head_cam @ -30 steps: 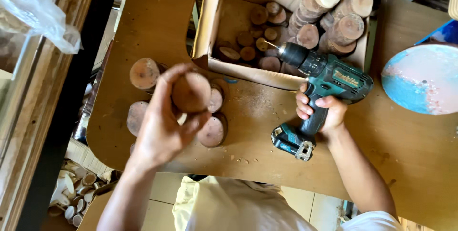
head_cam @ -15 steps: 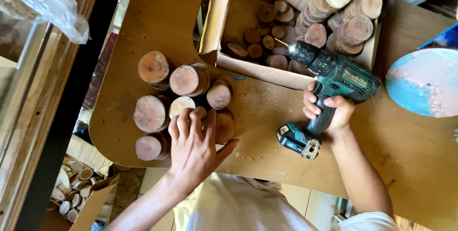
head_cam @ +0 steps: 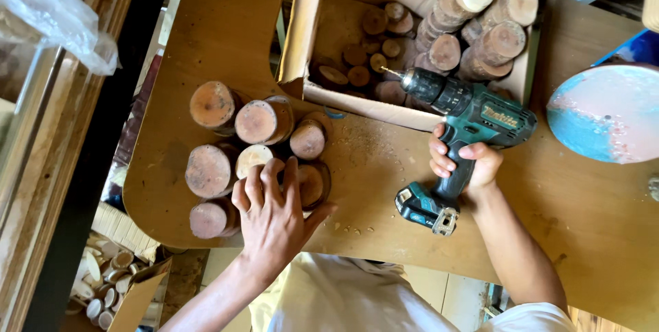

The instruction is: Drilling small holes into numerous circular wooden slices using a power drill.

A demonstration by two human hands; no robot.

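Observation:
My left hand (head_cam: 274, 215) lies palm-down on a stack of round wood slices (head_cam: 257, 160) at the near left of the wooden table (head_cam: 384, 181), fingers spread over its top. Several other stacks of slices (head_cam: 213, 105) stand around it. My right hand (head_cam: 461, 164) grips the handle of a teal cordless drill (head_cam: 467, 116), whose bit points left over the edge of an open cardboard box (head_cam: 302, 37). The box holds small slices (head_cam: 357, 54) and thicker log rounds (head_cam: 480, 30).
A round blue-and-pink disc (head_cam: 607, 112) sits at the right of the table. Sawdust is scattered in front of the box. A clear plastic bag (head_cam: 48, 13) hangs at top left. Below the table, a carton (head_cam: 110, 284) holds more slices.
My left hand has set down the slice it held up and come to rest flat on the stacks. The drill hand has barely moved.

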